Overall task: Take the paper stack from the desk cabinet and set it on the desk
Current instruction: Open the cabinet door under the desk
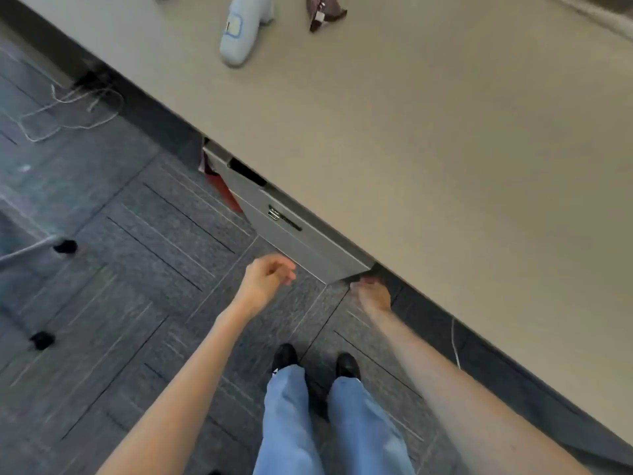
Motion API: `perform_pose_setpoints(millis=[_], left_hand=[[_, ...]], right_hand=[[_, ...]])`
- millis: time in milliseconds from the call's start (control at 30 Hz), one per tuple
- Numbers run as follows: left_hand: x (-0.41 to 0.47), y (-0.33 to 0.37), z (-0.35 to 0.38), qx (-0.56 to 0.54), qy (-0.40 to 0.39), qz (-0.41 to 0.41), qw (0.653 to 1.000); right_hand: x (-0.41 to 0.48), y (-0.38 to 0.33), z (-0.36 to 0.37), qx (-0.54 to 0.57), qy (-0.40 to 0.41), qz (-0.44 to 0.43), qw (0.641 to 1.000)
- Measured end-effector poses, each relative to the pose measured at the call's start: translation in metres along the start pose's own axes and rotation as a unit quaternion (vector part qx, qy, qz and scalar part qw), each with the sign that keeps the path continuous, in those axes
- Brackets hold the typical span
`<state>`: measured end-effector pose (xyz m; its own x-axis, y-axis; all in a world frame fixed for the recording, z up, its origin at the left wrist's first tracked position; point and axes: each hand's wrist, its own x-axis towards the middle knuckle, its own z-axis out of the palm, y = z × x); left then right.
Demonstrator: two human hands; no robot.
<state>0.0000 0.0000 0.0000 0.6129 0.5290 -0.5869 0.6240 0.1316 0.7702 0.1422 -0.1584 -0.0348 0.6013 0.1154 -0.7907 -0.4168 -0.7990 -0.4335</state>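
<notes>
The big tan desk (445, 138) runs slantwise above both hands. Its long edge hangs over the grey cabinet (291, 234). Below the hands is open grey carpet (137, 269). The right hand (371, 294) reaches the cabinet's near corner under the desk edge; its fingers are blurry, so I cannot tell its grip. The left hand (269, 274) is loosely curled, holding nothing, just beside the cabinet front. No paper stack shows.

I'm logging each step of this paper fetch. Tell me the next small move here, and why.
Probably pull the cabinet front open with the right hand. That hand sits at the front's lower corner under the desk edge, fingers partly hidden, while the left hand hovers empty beside it. No paper stack is visible, so the cabinet likely has to open first.
</notes>
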Motion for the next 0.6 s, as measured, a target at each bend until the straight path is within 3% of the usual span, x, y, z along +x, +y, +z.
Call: perform_pose_setpoints(millis=[100, 300, 500, 600], left_hand=[[0.013, -0.024, 0.01, -0.022, 0.016, 0.004, 1.0], [0.027, -0.053, 0.021, -0.034, 0.048, -0.011, 0.998], [0.034, -0.048, 0.025, -0.041, 0.07, -0.03, 0.996], [0.038, -0.047, 0.03, -0.067, 0.067, -0.044, 0.995]], right_hand=[[0.024, 0.002, 0.014, 0.034, -0.032, 0.001, 0.999], [0.049, 0.017, 0.026, 0.088, -0.019, -0.043, 0.995], [0.064, 0.031, 0.024, 0.065, -0.027, -0.068, 0.995], [0.065, 0.043, 0.033, -0.005, -0.062, -0.098, 0.993]])
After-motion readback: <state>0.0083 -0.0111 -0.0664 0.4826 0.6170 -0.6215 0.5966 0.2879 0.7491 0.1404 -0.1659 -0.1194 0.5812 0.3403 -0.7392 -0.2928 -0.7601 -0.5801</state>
